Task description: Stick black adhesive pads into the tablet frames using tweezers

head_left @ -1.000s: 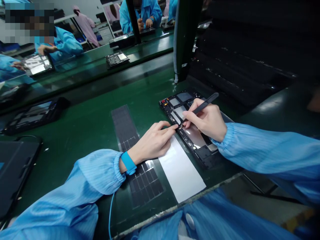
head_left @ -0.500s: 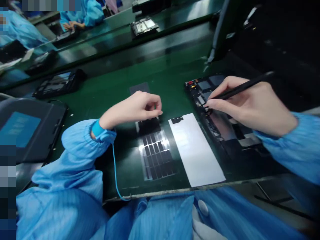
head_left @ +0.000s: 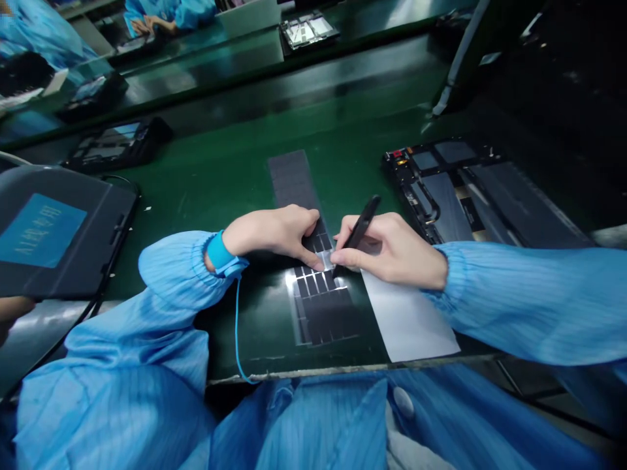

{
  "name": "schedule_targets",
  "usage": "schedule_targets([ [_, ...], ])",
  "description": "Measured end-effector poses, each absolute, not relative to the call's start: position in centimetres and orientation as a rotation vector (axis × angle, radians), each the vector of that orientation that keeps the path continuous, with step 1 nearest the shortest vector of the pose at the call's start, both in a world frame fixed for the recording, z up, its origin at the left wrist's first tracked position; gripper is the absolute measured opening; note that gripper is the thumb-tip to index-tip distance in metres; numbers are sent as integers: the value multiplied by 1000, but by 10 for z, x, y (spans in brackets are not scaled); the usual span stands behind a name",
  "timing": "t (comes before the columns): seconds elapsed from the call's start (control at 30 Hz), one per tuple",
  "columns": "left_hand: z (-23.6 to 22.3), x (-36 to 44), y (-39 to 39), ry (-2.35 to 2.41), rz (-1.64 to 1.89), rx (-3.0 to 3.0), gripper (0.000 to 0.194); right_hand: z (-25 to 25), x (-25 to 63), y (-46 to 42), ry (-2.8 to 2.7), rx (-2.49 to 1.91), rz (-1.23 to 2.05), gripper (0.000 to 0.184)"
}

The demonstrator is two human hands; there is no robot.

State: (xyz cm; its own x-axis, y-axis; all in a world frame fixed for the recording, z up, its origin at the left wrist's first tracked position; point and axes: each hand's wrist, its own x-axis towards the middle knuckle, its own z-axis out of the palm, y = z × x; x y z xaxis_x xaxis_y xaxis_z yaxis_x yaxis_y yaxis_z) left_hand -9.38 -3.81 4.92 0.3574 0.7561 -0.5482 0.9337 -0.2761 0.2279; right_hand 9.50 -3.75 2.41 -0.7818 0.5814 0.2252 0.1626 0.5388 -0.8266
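Note:
My right hand point(head_left: 392, 251) grips black tweezers point(head_left: 361, 223) like a pen, their tip down at the right side of a strip of small black adhesive pieces point(head_left: 326, 316). The pieces lie in rows on a clear backing sheet on the green bench. My left hand point(head_left: 279, 234), with a blue wrist strap, rests on the same sheet. Its thumb is stretched out over the rows near the tweezers and stands apart from the fingers, which are bent; nothing shows in them. A white paper sheet point(head_left: 411, 320) lies partly under my right hand and sleeve.
An opened tablet-like device point(head_left: 450, 202) with bare inner parts lies at the right. At the left is a dark grey case point(head_left: 98, 241) with a blue label, and behind it another device point(head_left: 110, 143). A metal post point(head_left: 458, 65) rises at the back right. Co-workers sit across the bench.
My right hand has moved left with the tweezers, from the opened device to the adhesive strip. My left hand has come down onto the strip, its thumb now stretched out. The view has shifted slightly.

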Motion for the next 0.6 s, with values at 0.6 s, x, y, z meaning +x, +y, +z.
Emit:
schedule_targets([
  [0.6, 58, -91, -38, 1501, -262, 2149, 41, 71, 141, -5, -1909, -888, 1123, 26],
])
